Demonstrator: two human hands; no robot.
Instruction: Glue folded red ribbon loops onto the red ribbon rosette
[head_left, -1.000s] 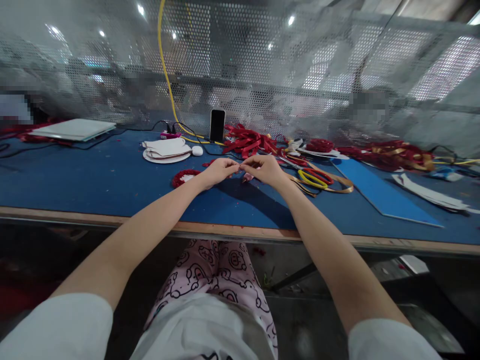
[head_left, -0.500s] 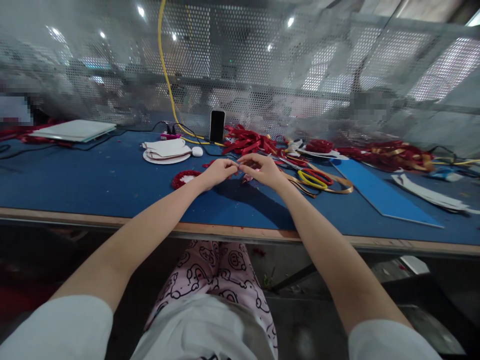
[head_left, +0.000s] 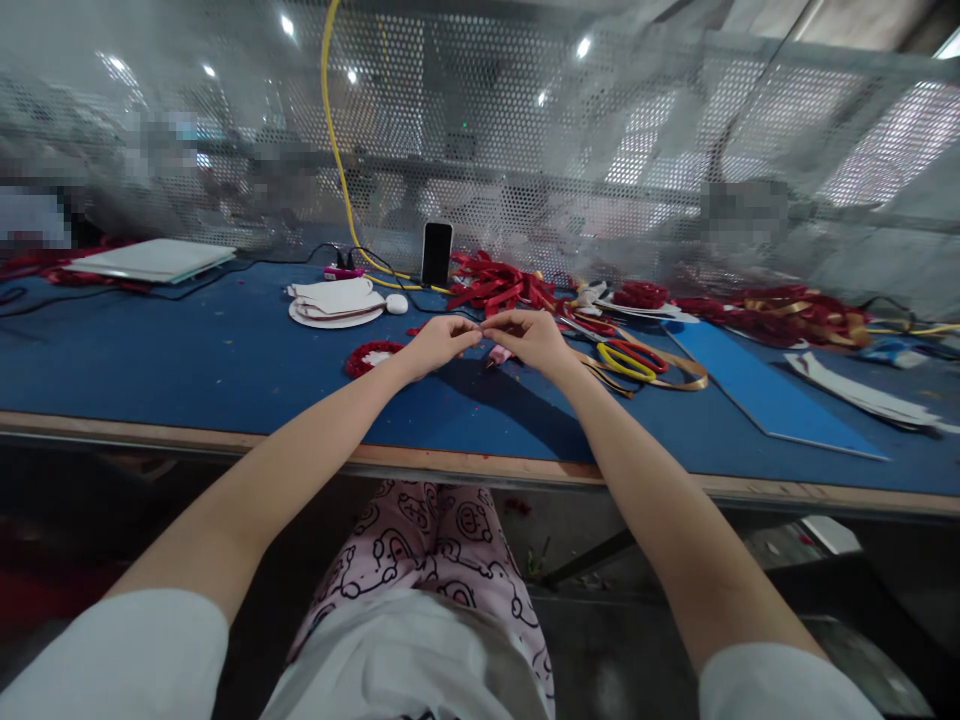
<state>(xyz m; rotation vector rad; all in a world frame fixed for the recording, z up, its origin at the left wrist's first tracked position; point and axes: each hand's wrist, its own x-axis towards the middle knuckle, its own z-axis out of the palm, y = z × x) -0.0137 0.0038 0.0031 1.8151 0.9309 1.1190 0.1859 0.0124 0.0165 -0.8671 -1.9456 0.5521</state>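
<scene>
Over the blue tabletop (head_left: 247, 365), my left hand (head_left: 442, 345) and my right hand (head_left: 527, 340) meet fingertip to fingertip. Both are closed in a pinch, and whatever they hold is too small or hidden to make out. A pink object with a dark tip (head_left: 498, 355) lies just under my right hand. Beside my left wrist is a round red ruffled piece with a white centre (head_left: 369, 358), partly covered by the forearm. Scissors with red and yellow handles (head_left: 628, 362) rest to the right of my right hand, among gold ribbon (head_left: 686, 378).
Behind my hands are a heap of red ribbon (head_left: 499, 283) and an upright phone (head_left: 436, 254). White cut pieces (head_left: 336, 303) are stacked at left of centre. Rightward lie a blue board (head_left: 757, 385), white strips (head_left: 862, 392) and more red ribbon (head_left: 802, 315). The table's front edge (head_left: 480, 464) runs below my forearms.
My right fingers have closed in toward the left fingertips, and more of the pink object shows. The things on the table have stayed in place.
</scene>
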